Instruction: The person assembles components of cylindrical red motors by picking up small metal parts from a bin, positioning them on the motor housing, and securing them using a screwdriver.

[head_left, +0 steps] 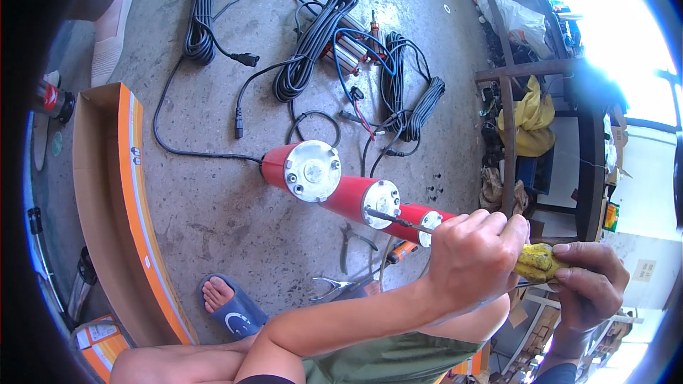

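My left hand (478, 250) is closed in a fist around a slim dark rod (400, 221). The rod's tip lies in front of the silver end of the middle red cylinder (350, 194); I cannot tell whether they touch. Just right of the fist, my right hand (592, 281) pinches a worn yellow grip (538, 263) between thumb and fingers. The fist hides whether rod and grip are one tool. Another red cylinder (313, 171) with a bolted silver end lies left of the middle one. A third red cylinder (425, 226) is partly behind my left hand.
Coiled black cables (316, 46) lie on the concrete floor beyond the cylinders, around several silver cylinders (348, 53). Pliers (334, 287) lie near my foot. A long open cardboard box (99, 171) stands at left. Cluttered metal shelving (509, 135) runs along the right.
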A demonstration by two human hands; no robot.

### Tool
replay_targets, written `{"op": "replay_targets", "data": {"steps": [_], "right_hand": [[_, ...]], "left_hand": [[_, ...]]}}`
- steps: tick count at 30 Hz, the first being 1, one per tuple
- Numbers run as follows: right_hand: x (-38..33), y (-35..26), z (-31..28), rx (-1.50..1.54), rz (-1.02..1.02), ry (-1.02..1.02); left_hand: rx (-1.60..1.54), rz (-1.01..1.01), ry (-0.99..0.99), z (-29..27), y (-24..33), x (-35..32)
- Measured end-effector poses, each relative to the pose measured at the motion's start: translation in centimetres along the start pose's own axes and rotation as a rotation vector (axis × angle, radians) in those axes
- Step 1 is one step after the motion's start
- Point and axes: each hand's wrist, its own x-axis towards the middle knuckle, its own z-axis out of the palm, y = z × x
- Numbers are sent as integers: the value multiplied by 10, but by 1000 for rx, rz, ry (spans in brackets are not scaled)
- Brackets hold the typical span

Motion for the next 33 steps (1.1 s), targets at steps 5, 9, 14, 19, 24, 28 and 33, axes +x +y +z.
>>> {"op": "replay_targets", "data": {"steps": [5,9,14,19,24,28,33], "right_hand": [[2,0,-4,-30,-58,-31],[1,1,-1,-42,-102,-37],[4,-1,1,-228,36,-37],[13,2,13,-142,140,-28],[15,-9,6,-22,-46,-55],[14,-12,5,-193,78,-128],[24,-9,4,-66,-118,-109]], "left_hand": [[-24,13,-11,-2,-2,0],[-38,12,-34,-1,-6,-4],[3,-34,-109,-10,-2,4],[54,38,-10,-7,0,3],[-30,8,-66,-8,3,3],[54,26,36,-7,5,5],[11,-23,-22,-6,4,5]]}}
